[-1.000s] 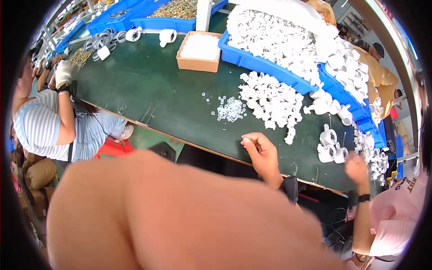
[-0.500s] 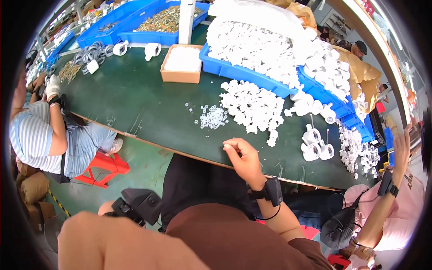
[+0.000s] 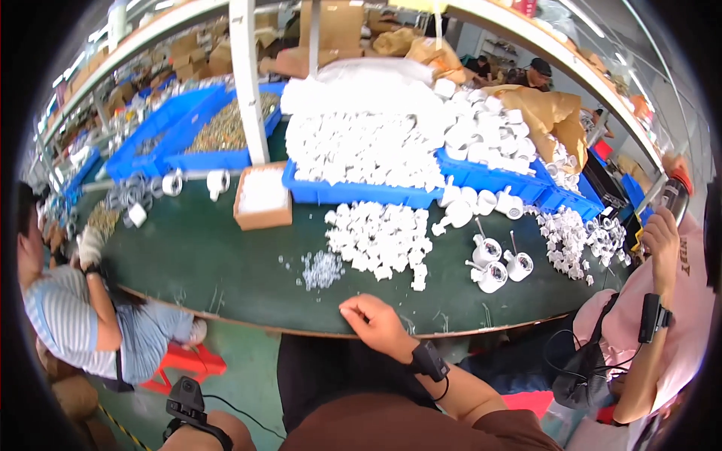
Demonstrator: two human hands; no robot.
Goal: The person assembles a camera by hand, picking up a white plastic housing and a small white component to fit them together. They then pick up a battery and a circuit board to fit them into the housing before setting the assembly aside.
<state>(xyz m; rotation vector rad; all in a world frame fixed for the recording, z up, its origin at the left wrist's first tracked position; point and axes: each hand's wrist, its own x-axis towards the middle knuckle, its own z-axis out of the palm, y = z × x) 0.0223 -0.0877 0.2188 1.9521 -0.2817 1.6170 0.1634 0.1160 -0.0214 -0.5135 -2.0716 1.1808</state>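
Note:
My right hand [image 3: 380, 325] rests at the near edge of the green table [image 3: 226, 263], its fingers loosely curled in with the thumb, and nothing shows in them. A black device is strapped to that wrist. Just beyond the fingertips lies a small heap of translucent rings [image 3: 322, 270]. To its right spreads a pile of small white plastic parts [image 3: 380, 239]. At the lower left only skin beside a strapped black device shows of my left arm [image 3: 229, 430]; the fingers are hidden below the picture's edge.
A blue bin [image 3: 361, 194] heaped with white parts stands behind, beside a cardboard box [image 3: 263, 216]. Three white round fittings with stems [image 3: 490, 275] stand to the right. One co-worker [image 3: 71, 308] sits at the left; another, in pink [image 3: 624, 301], is at the right.
The view has tilted up, showing more shelving at the back. My left hand, large and close at lower left before, has dropped out of the picture. My right hand stays by the table edge.

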